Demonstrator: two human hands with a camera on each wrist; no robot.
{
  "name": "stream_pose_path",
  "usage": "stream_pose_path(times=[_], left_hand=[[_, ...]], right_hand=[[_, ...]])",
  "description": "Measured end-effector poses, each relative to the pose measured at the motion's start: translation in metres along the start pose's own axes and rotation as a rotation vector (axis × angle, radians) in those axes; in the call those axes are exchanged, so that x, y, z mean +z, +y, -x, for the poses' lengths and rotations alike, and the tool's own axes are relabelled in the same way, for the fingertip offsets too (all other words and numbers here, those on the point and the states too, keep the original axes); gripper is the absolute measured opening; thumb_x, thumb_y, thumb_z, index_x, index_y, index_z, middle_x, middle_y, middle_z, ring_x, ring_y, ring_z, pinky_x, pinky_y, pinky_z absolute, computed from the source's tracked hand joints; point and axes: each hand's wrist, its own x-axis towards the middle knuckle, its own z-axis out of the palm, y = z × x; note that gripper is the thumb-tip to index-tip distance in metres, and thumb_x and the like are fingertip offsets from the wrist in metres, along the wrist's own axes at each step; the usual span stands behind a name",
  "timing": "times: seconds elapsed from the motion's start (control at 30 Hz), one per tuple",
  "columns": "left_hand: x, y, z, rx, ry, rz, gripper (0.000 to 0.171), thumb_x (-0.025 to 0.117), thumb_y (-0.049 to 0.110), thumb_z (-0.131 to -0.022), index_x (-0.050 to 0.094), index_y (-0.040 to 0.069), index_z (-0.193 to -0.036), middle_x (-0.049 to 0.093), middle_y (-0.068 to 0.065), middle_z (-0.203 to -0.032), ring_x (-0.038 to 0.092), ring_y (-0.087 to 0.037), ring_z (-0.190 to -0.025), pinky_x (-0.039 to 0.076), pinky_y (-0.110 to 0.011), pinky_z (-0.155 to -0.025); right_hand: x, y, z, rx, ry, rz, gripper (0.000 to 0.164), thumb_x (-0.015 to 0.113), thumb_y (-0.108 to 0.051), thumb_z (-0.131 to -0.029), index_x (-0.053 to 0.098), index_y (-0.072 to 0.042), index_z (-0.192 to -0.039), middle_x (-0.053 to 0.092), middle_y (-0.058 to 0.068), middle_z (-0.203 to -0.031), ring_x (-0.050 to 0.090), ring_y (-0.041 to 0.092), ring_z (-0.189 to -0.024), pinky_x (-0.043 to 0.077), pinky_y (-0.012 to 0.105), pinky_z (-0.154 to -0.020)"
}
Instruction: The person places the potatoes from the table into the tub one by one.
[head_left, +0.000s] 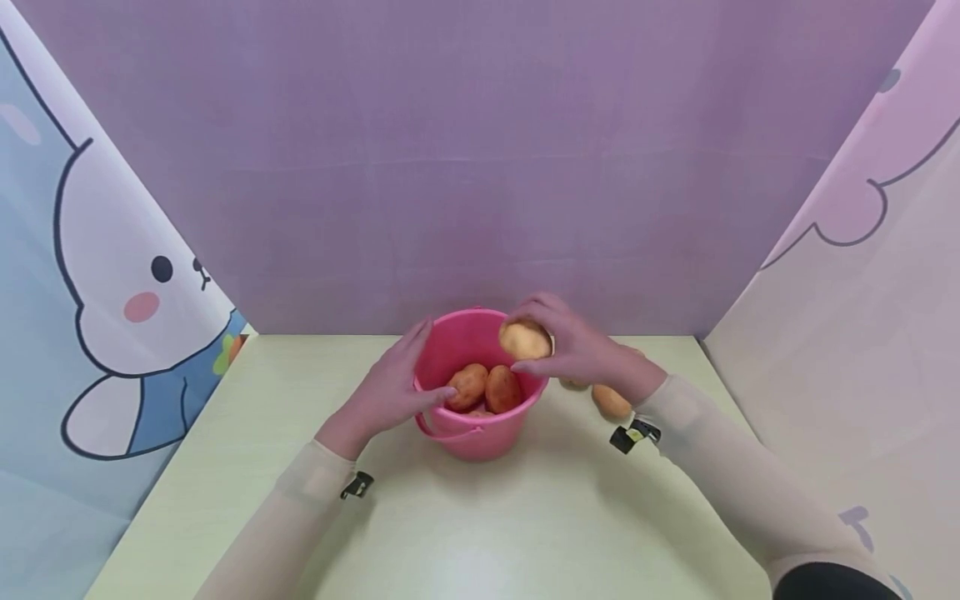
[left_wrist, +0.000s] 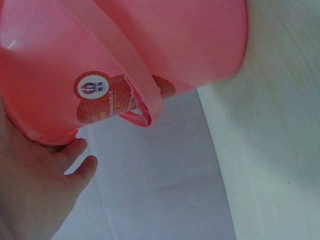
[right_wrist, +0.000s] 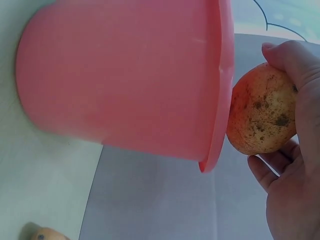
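A pink bucket (head_left: pixel 491 437) stands upright on the table, its printed label (left_wrist: pixel 100 100) and handle (left_wrist: pixel 125 50) showing in the left wrist view. Inside lie several potatoes (head_left: pixel 467 386). My left hand (head_left: pixel 386 387) holds the bucket's left rim, thumb reaching over the edge, fingers along the side. With my right hand (head_left: pixel 573 342) I grip one brown potato (head_left: pixel 525 340) between thumb and fingers, at the right of the bucket's opening. Dark spots mark that potato in the right wrist view, where it appears close against the bucket's rim (right_wrist: pixel 225 90).
More potatoes (head_left: pixel 611 402) lie on the table right of the bucket, partly hidden by my right forearm. A purple backdrop (head_left: pixel 480 167) rises behind the pale table (head_left: pixel 480 533). Printed cloth panels (head_left: pixel 150 317) flank both sides.
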Motion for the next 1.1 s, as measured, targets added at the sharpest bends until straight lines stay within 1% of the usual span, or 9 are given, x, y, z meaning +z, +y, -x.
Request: stream_pose_path(times=[0.2,0.3,0.43,0.63,0.87,1.1], left_hand=[[0.0,-0.001,-0.001,0.004,0.003,-0.013,0.125,0.082,0.07,-0.088,0.019,0.011,-0.178,0.024,-0.006,-0.182,0.034,-0.039,-0.161,0.058,-0.066,-0.106],[0.0,-0.002,-0.001,0.009,0.003,-0.017,0.125,0.081,0.071,-0.088,0.019,0.01,-0.178,0.024,-0.007,-0.182,0.033,-0.039,-0.162,0.056,-0.066,-0.108],[0.0,-0.001,0.0,0.006,-0.002,-0.013,0.125,0.082,0.071,-0.088,0.018,0.011,-0.178,0.024,-0.006,-0.183,0.033,-0.039,-0.162,0.055,-0.066,-0.11],[0.0,-0.001,0.0,0.013,-0.001,-0.015,0.124,0.082,0.07,-0.089,0.019,0.012,-0.178,0.024,-0.006,-0.182,0.034,-0.04,-0.162,0.055,-0.066,-0.109],[0.001,-0.003,-0.001,0.034,0.006,-0.012,0.124,0.079,0.074,-0.09,0.02,0.009,-0.178,0.025,-0.007,-0.182,0.034,-0.04,-0.162,0.052,-0.067,-0.113],[0.001,-0.003,-0.002,0.033,0.004,-0.023,0.124,0.076,0.077,-0.09,0.019,0.012,-0.178,0.024,-0.007,-0.183,0.032,-0.039,-0.163,0.05,-0.068,-0.114]], right_hand=[[0.003,-0.002,-0.011,-0.025,-0.024,-0.006,0.057,0.099,-0.025,-0.086,0.071,-0.022,-0.136,0.059,-0.003,-0.137,0.053,0.019,-0.126,0.061,0.042,-0.095],[0.006,-0.002,-0.016,-0.036,-0.044,-0.009,0.056,0.098,-0.021,-0.086,0.071,-0.021,-0.134,0.059,-0.003,-0.135,0.054,0.019,-0.124,0.062,0.04,-0.093],[0.01,-0.002,-0.022,-0.041,-0.073,-0.009,0.055,0.097,-0.021,-0.087,0.07,-0.021,-0.134,0.059,-0.003,-0.135,0.054,0.018,-0.124,0.063,0.038,-0.092],[0.016,-0.006,-0.03,-0.059,-0.105,-0.01,0.054,0.096,-0.027,-0.089,0.071,-0.021,-0.136,0.06,-0.003,-0.137,0.053,0.018,-0.128,0.063,0.037,-0.095],[0.024,-0.01,-0.038,-0.082,-0.14,-0.03,0.055,0.097,-0.023,-0.088,0.07,-0.021,-0.137,0.059,-0.005,-0.138,0.052,0.016,-0.13,0.061,0.036,-0.098],[0.03,-0.011,-0.045,-0.135,-0.142,-0.028,0.055,0.097,-0.023,-0.087,0.071,-0.016,-0.135,0.062,-0.002,-0.136,0.054,0.018,-0.128,0.06,0.036,-0.101]])
